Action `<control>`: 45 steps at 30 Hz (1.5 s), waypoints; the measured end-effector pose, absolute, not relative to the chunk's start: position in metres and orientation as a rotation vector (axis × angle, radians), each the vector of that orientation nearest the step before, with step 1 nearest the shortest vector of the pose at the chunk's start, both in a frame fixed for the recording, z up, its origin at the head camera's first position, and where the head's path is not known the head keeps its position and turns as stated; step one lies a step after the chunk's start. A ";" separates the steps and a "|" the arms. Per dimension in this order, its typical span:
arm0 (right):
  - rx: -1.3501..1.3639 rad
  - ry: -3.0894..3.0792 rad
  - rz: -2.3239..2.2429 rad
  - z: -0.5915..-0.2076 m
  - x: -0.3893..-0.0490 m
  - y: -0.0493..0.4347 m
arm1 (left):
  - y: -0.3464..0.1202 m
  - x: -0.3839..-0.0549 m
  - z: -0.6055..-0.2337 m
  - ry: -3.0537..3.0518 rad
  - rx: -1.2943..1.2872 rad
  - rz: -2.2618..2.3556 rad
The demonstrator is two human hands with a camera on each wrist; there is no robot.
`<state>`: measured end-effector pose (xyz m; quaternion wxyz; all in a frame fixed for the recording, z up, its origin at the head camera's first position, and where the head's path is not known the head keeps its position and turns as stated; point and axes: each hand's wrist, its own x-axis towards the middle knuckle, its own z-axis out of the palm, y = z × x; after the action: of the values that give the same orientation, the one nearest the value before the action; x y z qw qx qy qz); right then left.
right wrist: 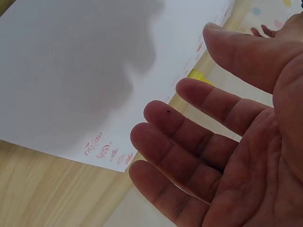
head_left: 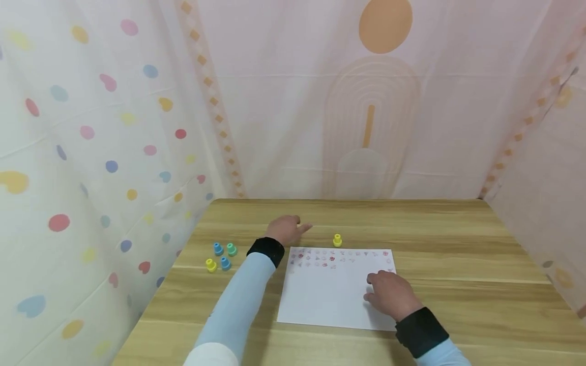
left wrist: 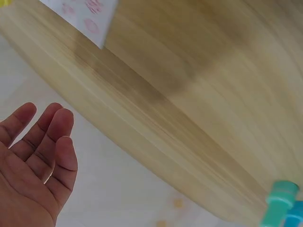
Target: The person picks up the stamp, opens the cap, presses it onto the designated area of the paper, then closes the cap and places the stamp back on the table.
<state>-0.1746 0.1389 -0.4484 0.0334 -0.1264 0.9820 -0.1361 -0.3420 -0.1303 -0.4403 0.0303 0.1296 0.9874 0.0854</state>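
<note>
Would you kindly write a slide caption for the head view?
Left hand over a wooden table, right hand over red-marked paper, with five small stampers nearby.

No legible text, brand or number. White paper (head_left: 325,297) has rows of small red marks (head_left: 332,258) along its far edge; a few by one corner look character-like in right wrist view, too blurred to read.

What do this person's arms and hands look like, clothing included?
The left hand and right hand are ungloved, with a small dark speck on one right finger. Wide black bands circle both wrists; the sleeves are light blue, the left one white nearer the body.
</note>
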 end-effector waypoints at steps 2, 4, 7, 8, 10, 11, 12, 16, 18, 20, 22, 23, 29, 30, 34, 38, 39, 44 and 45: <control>-0.389 3.020 -0.413 -0.447 -0.175 0.140 | -0.140 -0.342 -0.439 3.050 0.380 0.259; -0.393 3.019 -0.413 -0.447 -0.175 0.140 | -0.150 -0.343 -0.439 3.064 0.359 0.251; -0.399 3.021 -0.414 -0.447 -0.176 0.140 | -0.164 -0.344 -0.439 3.076 0.322 0.247; -0.397 3.021 -0.417 -0.447 -0.176 0.139 | -0.169 -0.344 -0.440 3.083 0.313 0.244; -0.396 3.022 -0.418 -0.447 -0.176 0.139 | -0.180 -0.345 -0.441 3.095 0.295 0.235; -0.396 3.022 -0.420 -0.447 -0.176 0.139 | -0.185 -0.346 -0.441 3.097 0.279 0.237; -0.396 3.022 -0.420 -0.447 -0.176 0.139 | -0.191 -0.347 -0.442 3.103 0.264 0.231; -0.398 3.018 -0.422 -0.446 -0.176 0.138 | -0.214 -0.348 -0.443 3.116 0.200 0.224; -0.403 3.017 -0.418 -0.446 -0.176 0.138 | -0.225 -0.346 -0.441 3.112 0.172 0.224; -0.404 3.014 -0.420 -0.446 -0.176 0.137 | -0.235 -0.344 -0.438 3.103 0.146 0.229; -0.407 3.013 -0.421 -0.446 -0.176 0.137 | -0.245 -0.342 -0.435 3.094 0.124 0.227; -0.407 3.011 -0.423 -0.446 -0.176 0.137 | -0.250 -0.341 -0.434 3.093 0.116 0.221; -0.391 3.002 -0.431 -0.446 -0.175 0.137 | -0.271 -0.335 -0.432 3.095 0.090 0.215; -0.391 3.003 -0.432 -0.446 -0.175 0.137 | -0.272 -0.334 -0.431 3.094 0.083 0.215; -0.392 3.012 -0.431 -0.448 -0.175 0.137 | -0.277 -0.328 -0.429 3.086 0.053 0.181; -0.387 3.014 -0.431 -0.449 -0.175 0.138 | -0.282 -0.323 -0.432 3.059 0.014 0.170; -0.385 3.012 -0.433 -0.449 -0.175 0.138 | -0.284 -0.323 -0.434 3.050 0.003 0.178; -0.370 2.998 -0.442 -0.449 -0.175 0.138 | -0.292 -0.326 -0.445 3.028 -0.002 0.165; -0.368 2.993 -0.445 -0.449 -0.175 0.138 | -0.294 -0.327 -0.447 3.029 0.000 0.152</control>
<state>-0.1754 0.1380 -0.4492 0.0468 -0.1205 0.9808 -0.1460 -0.3267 -0.2935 -0.4472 0.0542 0.0001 0.9973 0.0501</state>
